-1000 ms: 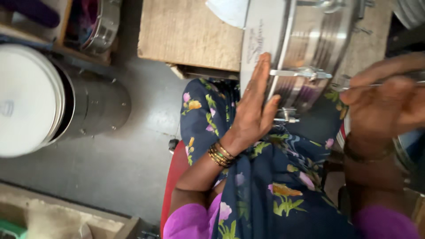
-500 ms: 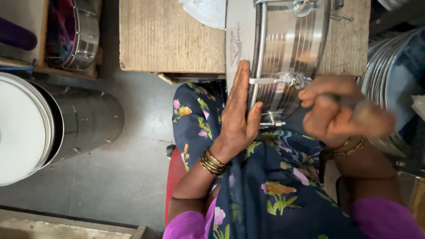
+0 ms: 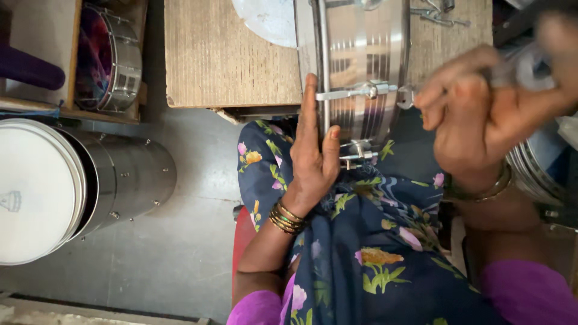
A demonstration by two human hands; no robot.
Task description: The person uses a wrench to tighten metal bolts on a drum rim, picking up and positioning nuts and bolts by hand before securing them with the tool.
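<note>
Item: steel snare drum [image 3: 364, 57], shiny shell, resting on its side partly on your lap and partly against the wooden workbench [image 3: 223, 57]. A metal tension lug [image 3: 361, 91] runs across the shell, and a second lug [image 3: 356, 153] sits lower, near your lap.

Your left hand [image 3: 313, 156] lies flat and open against the drum's left rim, fingers straight and together, thumb resting on the shell beside the lower lug. It steadies the drum rather than gripping it. Gold and dark bangles [image 3: 286, 218] circle that wrist.

Your right hand [image 3: 481, 120] is curled narrow, fingers bunched just at the right end of the upper lug. It is blurred; a small metal piece shows at the fingertips, but you cannot tell what it is or how firmly it is pinched. A bangle [image 3: 481, 191] sits on that wrist.

Below: your lap in dark blue floral cloth [image 3: 373, 241], with purple sleeves at the lower edge.

Surroundings: a white drumhead [image 3: 268, 21] lies on the workbench, touching the drum's left side. Loose metal hardware [image 3: 436, 12] lies at the bench's far right. On the grey floor [image 3: 168, 253] to your left lies a tall steel drum [image 3: 78, 186] with a white head, on its side. Above it, a small drum with a purple patterned head [image 3: 108, 57] stands in a wooden shelf. More steel shells [image 3: 542, 168] crowd the right edge behind your right hand.
</note>
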